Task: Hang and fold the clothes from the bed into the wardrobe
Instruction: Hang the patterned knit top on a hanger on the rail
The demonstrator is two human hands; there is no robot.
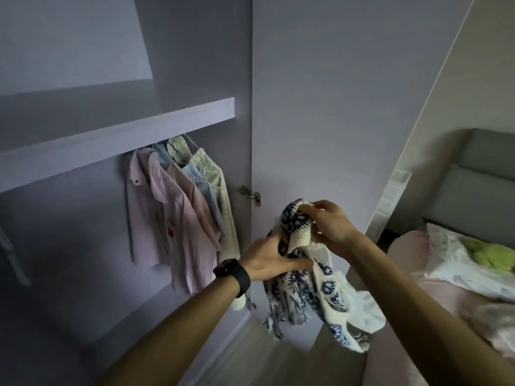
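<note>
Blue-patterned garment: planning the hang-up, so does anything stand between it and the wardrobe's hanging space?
Nothing visible does. The left hand and right hand hold the blue-patterned garment beside the open wardrobe; hung shirts fill its right side.

Counts:
- 1 white garment with navy print (315, 277)
- 2 hands on it: left hand (267, 260), right hand (331, 224)
- 1 black wrist watch (232, 277)
- 1 lilac wardrobe shelf (111, 135)
- At least 4 hung garments below it: pale pink short-sleeved shirt (139, 218), pink striped shirt (181, 218), blue striped shirt (200, 182), cream speckled garment (220, 185). Can't separate any behind.
- 1 metal door hinge (250, 194)
- 1 white floral pillow (451, 263)
- 1 lime-green cloth (490, 254)
- 1 grey padded headboard (479, 185)
</note>
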